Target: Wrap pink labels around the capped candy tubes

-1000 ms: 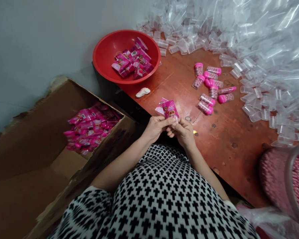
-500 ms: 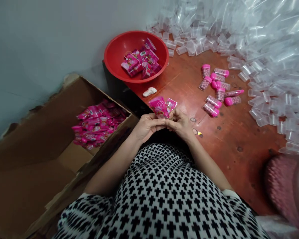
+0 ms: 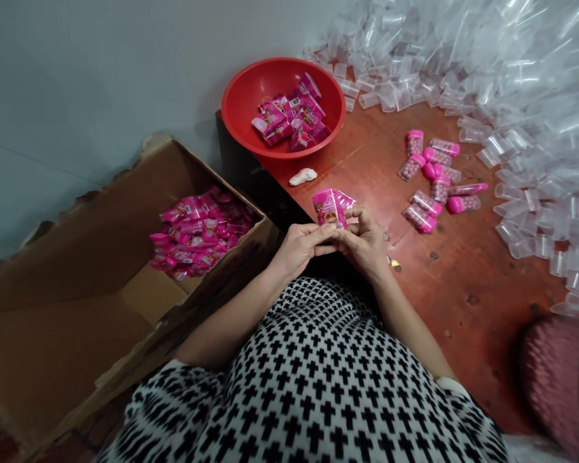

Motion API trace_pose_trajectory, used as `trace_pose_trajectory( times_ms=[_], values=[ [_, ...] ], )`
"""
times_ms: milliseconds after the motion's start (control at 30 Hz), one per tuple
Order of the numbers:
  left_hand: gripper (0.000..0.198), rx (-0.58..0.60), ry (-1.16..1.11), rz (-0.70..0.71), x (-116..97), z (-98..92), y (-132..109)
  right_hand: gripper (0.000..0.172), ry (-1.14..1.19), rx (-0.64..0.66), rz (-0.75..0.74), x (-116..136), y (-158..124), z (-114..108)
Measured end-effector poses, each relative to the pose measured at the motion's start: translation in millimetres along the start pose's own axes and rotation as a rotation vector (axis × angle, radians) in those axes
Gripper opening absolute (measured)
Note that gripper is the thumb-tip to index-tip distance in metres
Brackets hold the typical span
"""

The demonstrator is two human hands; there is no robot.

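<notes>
Between both hands, over the table's near edge, is a pink printed wrapper. My left hand pinches its lower edge between thumb and fingers. My right hand grips its lower right side, the fingertips of both hands nearly meeting. Whether anything is inside the wrapper cannot be made out. Beyond it a red bowl holds several similar pink packets. To the right of my right hand lie several small clear tubes with pink caps, filled with pink beads.
An open cardboard box at the left holds a heap of pink packets. A crumpled white scrap lies on the reddish table. Empty clear tubes are piled at the right, above a container of pink beads.
The view has shifted, so the scene sits slightly farther right. The wrapper has turned in my fingers, its printed front facing me more and the shiny flap now mostly behind it.
</notes>
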State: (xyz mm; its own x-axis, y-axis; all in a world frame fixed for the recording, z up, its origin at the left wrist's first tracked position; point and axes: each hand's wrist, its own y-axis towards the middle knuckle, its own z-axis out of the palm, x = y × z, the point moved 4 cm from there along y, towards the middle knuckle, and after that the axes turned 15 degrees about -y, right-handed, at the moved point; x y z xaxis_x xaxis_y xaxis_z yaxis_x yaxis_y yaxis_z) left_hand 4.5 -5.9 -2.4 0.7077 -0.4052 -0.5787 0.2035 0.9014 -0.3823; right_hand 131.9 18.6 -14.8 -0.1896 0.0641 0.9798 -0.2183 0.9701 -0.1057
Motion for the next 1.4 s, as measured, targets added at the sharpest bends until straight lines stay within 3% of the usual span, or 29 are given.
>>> trace_pose_trajectory(
  times_ms=[133,267,333,400,500,633,733,900,1000,1100,1233,1400],
  values=[
    [0.031,-0.081,-0.026,0.105,-12.1,-7.9,-9.9,0.039,-0.023,0.052,-0.029,8.4,1.9,9.2],
    [0.042,-0.309,-0.150,0.501,-53.2,-40.8,-31.5,0.041,-0.035,0.046,-0.041,17.1,3.1,11.9],
    [0.056,-0.380,-0.145,0.593,-66.8,-57.7,-33.1,0.037,-0.032,0.028,-0.027,15.0,4.7,9.9],
    [0.057,-0.409,-0.029,0.588,-71.6,-68.7,-19.5,0.032,-0.038,0.008,-0.018,11.1,6.2,7.5],
    [0.036,-0.381,0.409,0.707,-75.4,-68.8,22.0,0.028,-0.052,-0.016,-0.004,7.0,5.8,5.0],
    [0.024,-0.327,0.989,0.769,-72.9,-60.6,86.8,0.026,-0.061,-0.024,0.047,5.5,-0.4,0.0],
    [0.014,-0.338,1.148,0.746,-72.6,-62.5,110.1,0.025,-0.080,-0.076,0.056,3.4,-5.0,-11.4],
    [0.017,-0.303,1.068,0.831,-69.9,-55.2,90.7,0.024,-0.086,-0.155,0.080,-3.8,-7.1,-31.2],
    [0.029,-0.107,1.093,0.843,-48.7,-36.0,74.3,0.024,-0.080,-0.165,0.084,-4.5,-7.0,-35.4],
    [0.026,0.052,1.217,0.778,-19.4,-22.8,72.2,0.025,-0.083,-0.155,0.075,-2.9,-7.3,-34.6],
    [0.022,0.015,1.463,0.827,0.3,-21.5,81.4,0.030,-0.093,-0.115,0.072,-2.4,-4.7,-31.7],
    [0.020,-0.007,1.455,0.888,1.3,-21.0,86.5,0.037,-0.111,-0.130,0.068,-1.6,6.5,-32.7]
  ],
)
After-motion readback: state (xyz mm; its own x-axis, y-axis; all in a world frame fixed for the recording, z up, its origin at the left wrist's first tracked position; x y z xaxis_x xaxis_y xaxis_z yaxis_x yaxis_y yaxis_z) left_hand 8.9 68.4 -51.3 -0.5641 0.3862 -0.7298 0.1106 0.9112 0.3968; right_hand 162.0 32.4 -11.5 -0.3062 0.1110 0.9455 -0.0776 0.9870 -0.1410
